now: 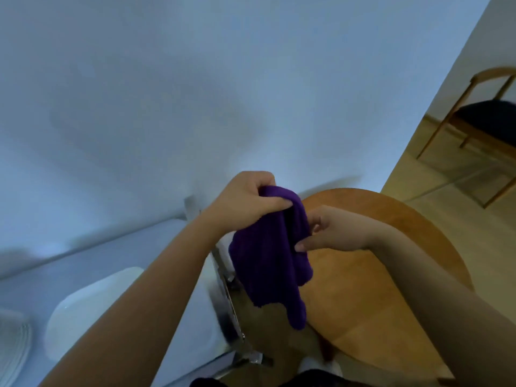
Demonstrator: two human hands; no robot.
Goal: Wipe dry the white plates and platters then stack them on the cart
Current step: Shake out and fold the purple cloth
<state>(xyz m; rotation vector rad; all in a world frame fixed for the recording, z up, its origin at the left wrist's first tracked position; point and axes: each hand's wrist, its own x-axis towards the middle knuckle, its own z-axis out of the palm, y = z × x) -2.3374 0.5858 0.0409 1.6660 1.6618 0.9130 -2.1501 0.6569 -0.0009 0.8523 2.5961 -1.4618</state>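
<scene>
Pale wall behind; left hand (245, 199) clenched purple cloth (270, 255) at top, right hand (332, 230) pinched its side; white platter (92, 305) lay lower left.

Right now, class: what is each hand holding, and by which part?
The left hand grips the purple cloth bunched at its top end. The right hand pinches its right edge lower down. No plate is held.

Single head-worn view, looking forward and down, close over hands (282, 216)
</scene>
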